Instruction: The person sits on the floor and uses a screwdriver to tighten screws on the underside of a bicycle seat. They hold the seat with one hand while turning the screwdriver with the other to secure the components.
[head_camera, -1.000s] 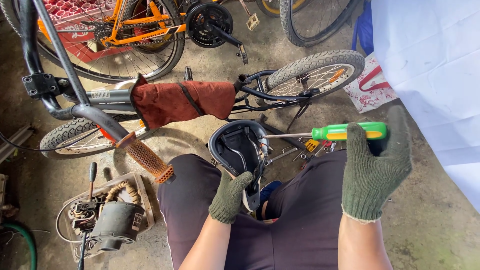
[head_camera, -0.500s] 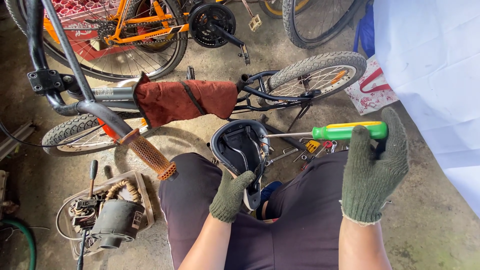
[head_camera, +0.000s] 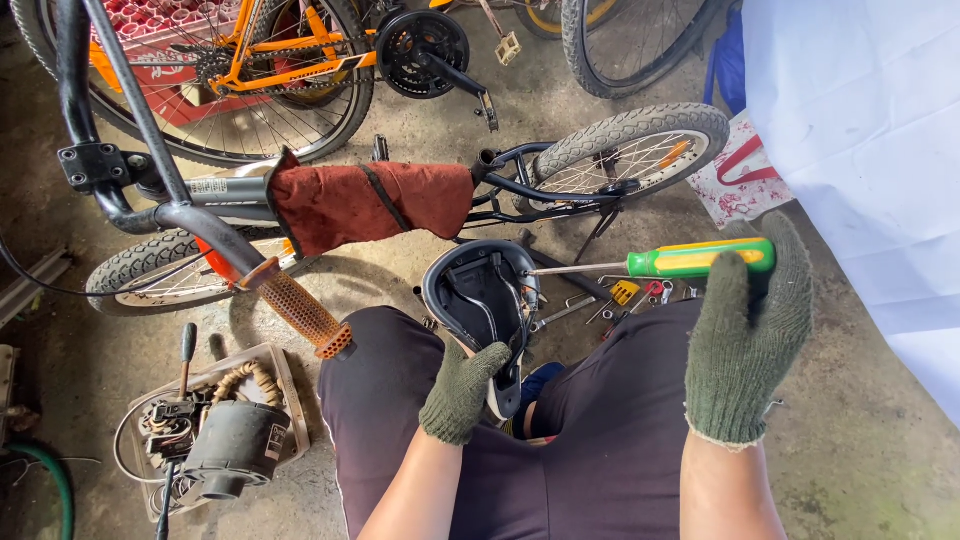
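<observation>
over concrete, right hand (head_camera: 745, 345) clamps screwdriver (head_camera: 690, 260), left hand (head_camera: 462, 388) grips saddle (head_camera: 480, 290).

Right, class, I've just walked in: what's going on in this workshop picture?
A seated person in green gloves steadies an upturned black bicycle saddle on the lap with the left hand. The right hand grips a green-and-yellow screwdriver, its tip at the saddle's underside. A small bicycle lies on the floor ahead, loose tools beside it.
</observation>
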